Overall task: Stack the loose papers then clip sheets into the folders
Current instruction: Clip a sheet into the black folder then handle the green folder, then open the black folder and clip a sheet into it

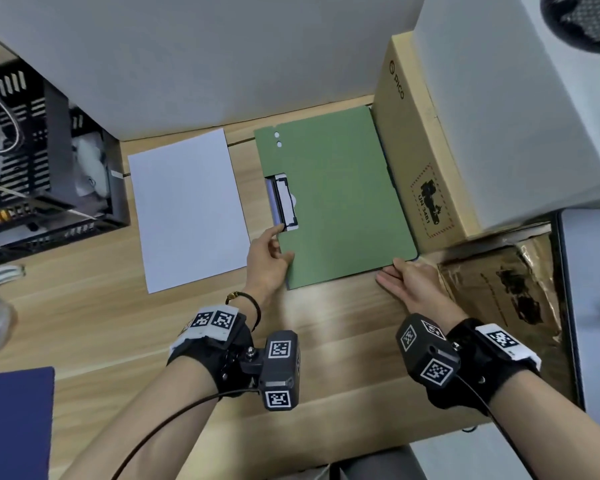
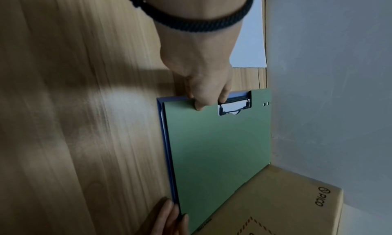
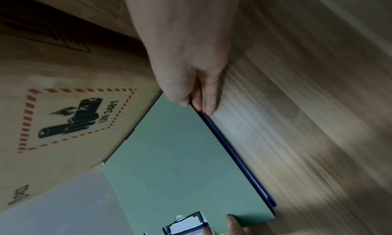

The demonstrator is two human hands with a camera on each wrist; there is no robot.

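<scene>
A green folder (image 1: pixel 340 195) lies shut on a blue folder (image 2: pixel 167 154), whose edge shows along its side (image 3: pixel 237 156). A black clip (image 1: pixel 286 202) with white paper under it sits in the cover's cut-out. My left hand (image 1: pixel 269 258) grips the green folder's left edge just below the clip, thumb on the cover (image 2: pixel 198 107), index finger at the clip. My right hand (image 1: pixel 406 275) lies with straight fingers against the near right corner, thumb tip on the cover (image 3: pixel 184 102). A stack of white papers (image 1: pixel 187 209) lies left of the folders.
A PICO cardboard box (image 1: pixel 420 161) stands against the folders' right side. A brown bag (image 1: pixel 506 289) and a grey laptop (image 1: pixel 593 289) are at the right. A black crate (image 1: pixel 49 168) is at the left, another dark blue folder (image 1: pixel 14 420) at the near left.
</scene>
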